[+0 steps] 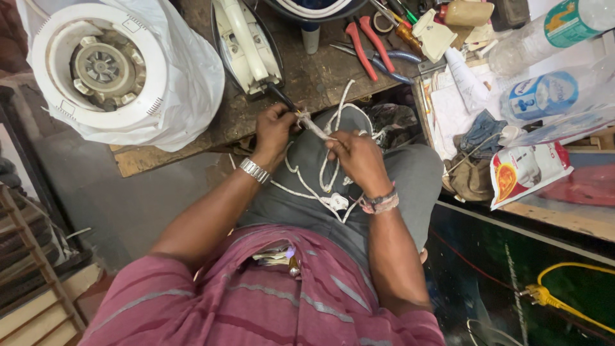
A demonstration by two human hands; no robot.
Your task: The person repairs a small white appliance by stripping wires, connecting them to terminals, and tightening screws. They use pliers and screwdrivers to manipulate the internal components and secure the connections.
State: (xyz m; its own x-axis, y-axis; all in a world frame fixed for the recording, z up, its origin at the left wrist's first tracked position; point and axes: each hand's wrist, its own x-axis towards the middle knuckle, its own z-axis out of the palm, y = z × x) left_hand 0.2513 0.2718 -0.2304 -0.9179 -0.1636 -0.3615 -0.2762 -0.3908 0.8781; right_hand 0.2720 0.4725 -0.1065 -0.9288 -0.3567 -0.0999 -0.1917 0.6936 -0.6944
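My left hand (274,131), with a metal watch on the wrist, grips the end of a white braided cord (318,131) together with a dark-handled tool whose tip points toward the bench. My right hand (359,160), with a band on the wrist, pinches the same cord a little further along. The cord loops down over my lap in grey trousers and carries a small white plug piece (336,202). Just beyond my left hand lies a white clothes iron (246,41), upside down on the wooden bench (307,74).
A white round appliance base (99,67) in a plastic bag sits at the far left. Red-handled pliers (365,45), scissors and small tools lie on the bench. Plastic bottles (544,93), papers and a packet (525,173) crowd the right. A yellow cable (564,301) lies on the floor.
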